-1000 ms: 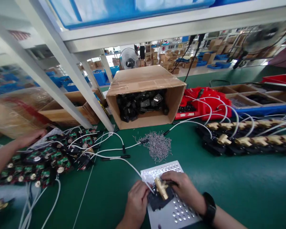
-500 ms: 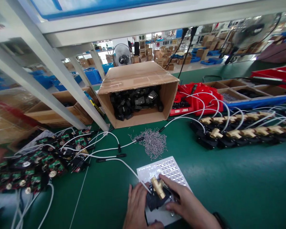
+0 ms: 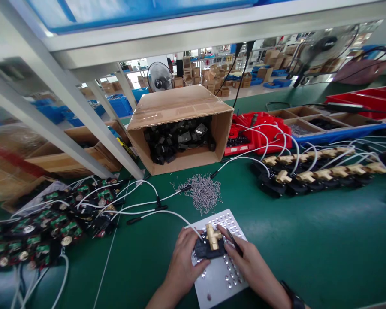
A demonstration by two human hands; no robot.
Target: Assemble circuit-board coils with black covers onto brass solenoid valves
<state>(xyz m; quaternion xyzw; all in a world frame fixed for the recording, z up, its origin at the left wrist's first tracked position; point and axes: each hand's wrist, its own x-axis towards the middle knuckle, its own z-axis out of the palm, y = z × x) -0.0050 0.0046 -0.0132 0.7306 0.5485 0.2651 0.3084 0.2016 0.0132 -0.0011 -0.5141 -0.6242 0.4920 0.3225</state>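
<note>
So the black housing [image 3: 202,251] with its brass tee [image 3: 212,237] got turned straighter over the perforated plate [image 3: 215,283]. Left hand [image 3: 184,258] has a closed grip on it; right hand's [image 3: 251,262] grip, spread earlier, now pinches a dark slim tool [image 3: 234,243]. Red bin [image 3: 241,146] label's unreadable.

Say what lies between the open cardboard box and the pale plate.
Head view: a heap of small metallic pins, with black cable ends at its edge.
</note>
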